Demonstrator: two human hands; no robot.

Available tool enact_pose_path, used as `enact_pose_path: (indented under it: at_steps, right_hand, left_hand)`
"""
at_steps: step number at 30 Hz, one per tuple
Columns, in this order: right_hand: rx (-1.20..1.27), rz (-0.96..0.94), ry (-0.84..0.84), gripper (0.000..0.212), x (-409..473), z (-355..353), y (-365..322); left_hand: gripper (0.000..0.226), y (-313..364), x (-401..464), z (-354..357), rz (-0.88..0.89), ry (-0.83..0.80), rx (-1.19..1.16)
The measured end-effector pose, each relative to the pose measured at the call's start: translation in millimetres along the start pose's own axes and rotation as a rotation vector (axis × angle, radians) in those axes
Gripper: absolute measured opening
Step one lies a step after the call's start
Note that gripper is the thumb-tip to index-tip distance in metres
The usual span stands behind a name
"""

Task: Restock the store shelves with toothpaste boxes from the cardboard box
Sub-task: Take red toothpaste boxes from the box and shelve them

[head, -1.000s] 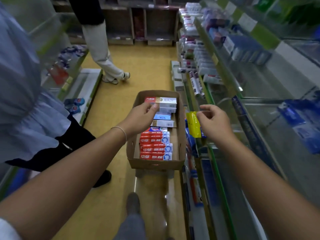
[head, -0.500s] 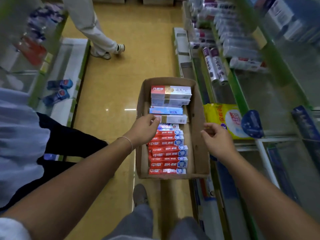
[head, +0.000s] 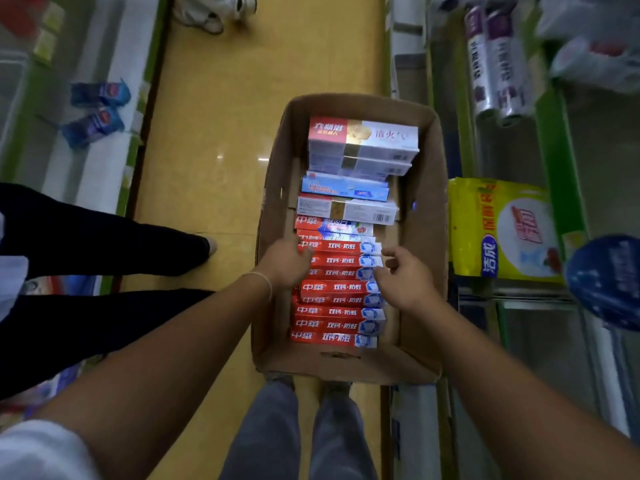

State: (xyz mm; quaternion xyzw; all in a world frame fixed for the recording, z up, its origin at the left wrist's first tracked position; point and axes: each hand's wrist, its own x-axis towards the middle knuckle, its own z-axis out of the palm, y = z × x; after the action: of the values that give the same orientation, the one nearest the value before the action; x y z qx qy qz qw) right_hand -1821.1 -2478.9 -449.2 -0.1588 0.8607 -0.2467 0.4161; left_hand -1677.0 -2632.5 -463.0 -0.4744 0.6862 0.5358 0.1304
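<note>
Near: my left hand at left ends of red toothpaste boxes, fingers curled onto them; cannot tell if it grips one. My right hand at their right ends, fingers loosely curled, nothing visibly held. I count about nine red boxes, one row inside cardboard box on floor. Farther in same carton: one red-white box, one grey-gold box, one blue box, stack of two white-red boxes. Right: shelf with one yellow pack, two rolls. Left shelf: two blue packets.
</note>
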Motion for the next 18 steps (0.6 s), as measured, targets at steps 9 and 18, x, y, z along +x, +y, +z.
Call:
enact_pose_path:
  at_steps: [9,18]
  right_hand:
    - [-0.157,0.038,-0.050,0.062,62,28,22]
    - [0.032,0.107,-0.117,0.044,93,44,34]
  left_hand:
    - [0.052,-41,58,30,-0.181,-0.012,-0.111]
    - [0.052,-49,83,46,-0.268,-0.018,-0.204]
